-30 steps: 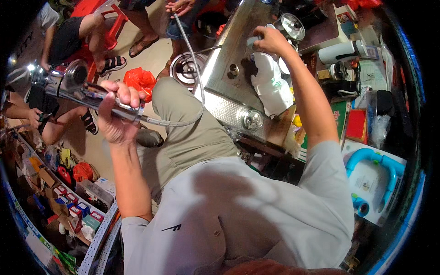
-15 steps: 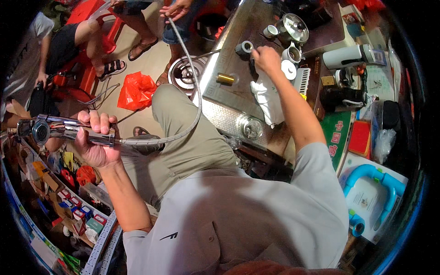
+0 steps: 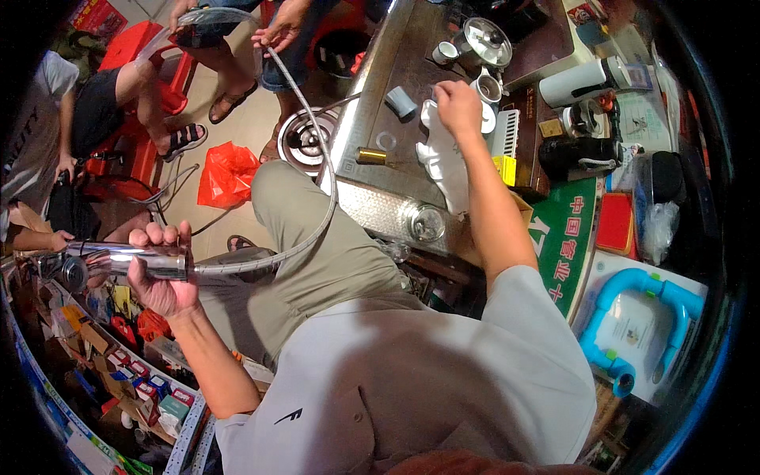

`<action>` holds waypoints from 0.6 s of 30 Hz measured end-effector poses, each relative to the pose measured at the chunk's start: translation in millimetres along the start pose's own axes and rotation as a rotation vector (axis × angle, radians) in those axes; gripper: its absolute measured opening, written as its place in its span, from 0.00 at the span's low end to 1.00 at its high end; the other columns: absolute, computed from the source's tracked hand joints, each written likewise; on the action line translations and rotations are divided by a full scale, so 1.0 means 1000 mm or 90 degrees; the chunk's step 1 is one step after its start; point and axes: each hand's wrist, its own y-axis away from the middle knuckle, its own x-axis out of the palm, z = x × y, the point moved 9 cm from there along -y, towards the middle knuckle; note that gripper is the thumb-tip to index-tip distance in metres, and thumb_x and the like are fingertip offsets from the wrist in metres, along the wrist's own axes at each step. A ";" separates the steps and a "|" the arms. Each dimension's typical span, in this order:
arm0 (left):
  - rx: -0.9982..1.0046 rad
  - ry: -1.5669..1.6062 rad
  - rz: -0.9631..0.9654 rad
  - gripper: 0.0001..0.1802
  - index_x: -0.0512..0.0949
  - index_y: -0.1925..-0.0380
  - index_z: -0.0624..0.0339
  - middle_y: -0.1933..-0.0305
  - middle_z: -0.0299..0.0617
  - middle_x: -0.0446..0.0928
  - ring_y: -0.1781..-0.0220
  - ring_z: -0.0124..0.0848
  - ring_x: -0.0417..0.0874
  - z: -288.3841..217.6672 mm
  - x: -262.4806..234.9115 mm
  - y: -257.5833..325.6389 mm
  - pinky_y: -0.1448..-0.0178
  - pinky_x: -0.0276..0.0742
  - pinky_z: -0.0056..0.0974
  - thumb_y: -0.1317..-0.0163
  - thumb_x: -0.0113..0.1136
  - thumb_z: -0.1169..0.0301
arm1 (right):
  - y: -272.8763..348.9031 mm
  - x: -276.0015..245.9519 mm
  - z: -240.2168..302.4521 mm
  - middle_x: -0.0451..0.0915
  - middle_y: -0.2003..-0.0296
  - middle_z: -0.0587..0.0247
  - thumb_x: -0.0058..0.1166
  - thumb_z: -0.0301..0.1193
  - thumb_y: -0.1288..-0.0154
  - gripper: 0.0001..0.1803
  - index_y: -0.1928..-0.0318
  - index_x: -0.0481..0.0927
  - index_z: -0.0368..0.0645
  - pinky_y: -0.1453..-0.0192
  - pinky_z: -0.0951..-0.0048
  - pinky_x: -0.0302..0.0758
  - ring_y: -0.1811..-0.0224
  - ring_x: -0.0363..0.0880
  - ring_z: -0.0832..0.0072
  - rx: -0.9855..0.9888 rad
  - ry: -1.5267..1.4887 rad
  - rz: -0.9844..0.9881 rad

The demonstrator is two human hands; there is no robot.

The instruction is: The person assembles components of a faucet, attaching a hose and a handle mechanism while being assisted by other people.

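My left hand (image 3: 168,294) is wrapped round the body of a chrome faucet (image 3: 103,260), held sideways at the left. From the faucet's right end a braided hose (image 3: 237,267) curves up to another person's hand (image 3: 279,30), which grips it higher along. My right hand (image 3: 459,111) hovers over the table with fingers curled in; what they hold, if anything, is hidden. Just left of it lies a grey cylindrical piece (image 3: 401,103), tipped over. A crumpled white cloth or bag (image 3: 443,170) lies beneath my right wrist. Nearby are a brass-coloured cylinder (image 3: 370,156) and a small clear ring (image 3: 385,141).
A lidded pot (image 3: 484,43), cups and a white flask (image 3: 574,81) crowd the table's far right. Blue pipe pieces (image 3: 681,305) sit on a board at right. A red bag (image 3: 226,174) is on the floor; boxes fill shelves (image 3: 186,427) at lower left. Other people sit nearby.
The grey piece has gone from upright to lying on its side, apart from my right hand. A clear ring now shows on the table. My left hand and the faucet have dropped slightly.
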 end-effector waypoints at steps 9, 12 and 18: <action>-0.058 -0.023 -0.105 0.19 0.75 0.53 0.48 0.60 0.38 0.74 0.59 0.31 0.72 0.020 -0.010 0.017 0.50 0.70 0.42 0.44 0.70 0.68 | 0.044 -0.009 0.145 0.84 0.68 0.63 0.61 0.30 0.27 0.11 0.53 0.84 0.33 0.66 0.79 0.78 0.71 0.80 0.81 0.259 -0.967 0.346; -0.096 0.019 -0.063 0.18 0.77 0.49 0.58 0.52 0.48 0.82 0.52 0.40 0.85 0.038 0.009 0.015 0.47 0.82 0.47 0.38 0.68 0.73 | 0.062 -0.017 0.252 0.84 0.70 0.62 0.60 0.30 0.26 0.10 0.54 0.84 0.34 0.68 0.78 0.79 0.72 0.80 0.81 0.140 -1.069 0.420; -0.029 -0.208 -0.217 0.13 0.76 0.53 0.62 0.60 0.46 0.84 0.63 0.36 0.87 0.030 0.005 0.024 0.57 0.85 0.40 0.36 0.64 0.80 | 0.116 -0.017 0.376 0.83 0.73 0.71 0.59 0.33 0.26 0.12 0.58 0.87 0.36 0.69 0.82 0.74 0.72 0.77 0.88 0.029 -1.007 0.532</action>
